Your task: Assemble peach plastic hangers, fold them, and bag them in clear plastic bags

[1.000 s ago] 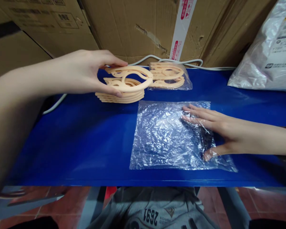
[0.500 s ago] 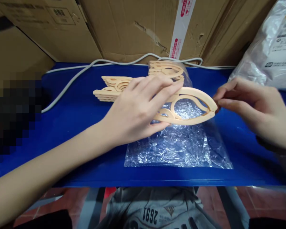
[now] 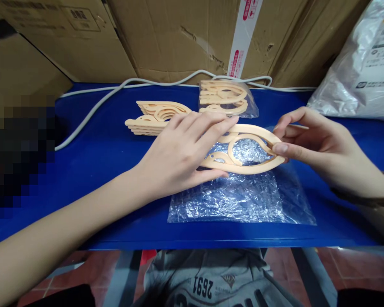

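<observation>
A cream plastic folding hanger (image 3: 257,170), with curved arms and a round loop inside, is held above a clear plastic bag (image 3: 230,200). My left hand (image 3: 188,149) grips its left part from above, fingers over the upper arm and thumb at the lower one; that end is hidden. My right hand (image 3: 316,149) pinches the pointed right tip between thumb and fingers. Just left of my left hand lies a stack of similar folded hangers (image 3: 144,126), partly covered by the hand. Behind, more cream hangers (image 3: 224,94) rest inside a small clear bag.
The blue table (image 3: 92,179) has its front edge close to my body. A white cable (image 3: 128,83) runs along the back and down the left. Cardboard boxes (image 3: 173,38) stand behind it, and a large plastic-wrapped package (image 3: 355,72) sits at the back right.
My right hand has moved left and its thumb now lies over the hanger's tip. The hanger has shifted slightly left and toward me, uncovering more of the bagged hangers behind.
</observation>
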`<state>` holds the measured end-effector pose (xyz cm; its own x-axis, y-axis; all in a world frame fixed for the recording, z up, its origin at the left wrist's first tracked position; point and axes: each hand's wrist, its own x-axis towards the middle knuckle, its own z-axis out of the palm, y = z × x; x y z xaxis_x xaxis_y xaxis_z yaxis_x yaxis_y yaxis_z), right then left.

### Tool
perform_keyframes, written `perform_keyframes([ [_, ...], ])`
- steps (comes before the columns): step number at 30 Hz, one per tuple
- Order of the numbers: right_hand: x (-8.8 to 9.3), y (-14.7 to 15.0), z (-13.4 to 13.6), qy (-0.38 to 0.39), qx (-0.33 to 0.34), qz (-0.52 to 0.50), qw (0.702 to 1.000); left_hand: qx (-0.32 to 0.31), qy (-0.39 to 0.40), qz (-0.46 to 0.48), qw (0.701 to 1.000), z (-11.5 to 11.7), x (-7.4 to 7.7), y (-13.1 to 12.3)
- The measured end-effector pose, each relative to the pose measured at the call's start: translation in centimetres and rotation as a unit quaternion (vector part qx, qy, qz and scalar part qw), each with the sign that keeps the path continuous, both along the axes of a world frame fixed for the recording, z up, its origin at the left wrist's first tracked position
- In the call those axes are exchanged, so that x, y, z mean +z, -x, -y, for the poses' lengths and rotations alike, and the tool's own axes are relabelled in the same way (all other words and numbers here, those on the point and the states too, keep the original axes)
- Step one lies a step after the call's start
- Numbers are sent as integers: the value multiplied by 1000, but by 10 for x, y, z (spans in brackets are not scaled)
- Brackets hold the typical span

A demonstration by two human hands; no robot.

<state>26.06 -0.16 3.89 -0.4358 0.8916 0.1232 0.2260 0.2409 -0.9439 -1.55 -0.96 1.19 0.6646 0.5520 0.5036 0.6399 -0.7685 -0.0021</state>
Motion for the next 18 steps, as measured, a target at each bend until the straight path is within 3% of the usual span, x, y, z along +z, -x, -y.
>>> perform_keyframes([
  [14,-4,-3,-3,-28,20,21,999,8,-2,-17,1000,-2,-2,2],
  [18,-5,-2,0,-129,9,84,988,3,-47,-23,999,-2,0,3],
])
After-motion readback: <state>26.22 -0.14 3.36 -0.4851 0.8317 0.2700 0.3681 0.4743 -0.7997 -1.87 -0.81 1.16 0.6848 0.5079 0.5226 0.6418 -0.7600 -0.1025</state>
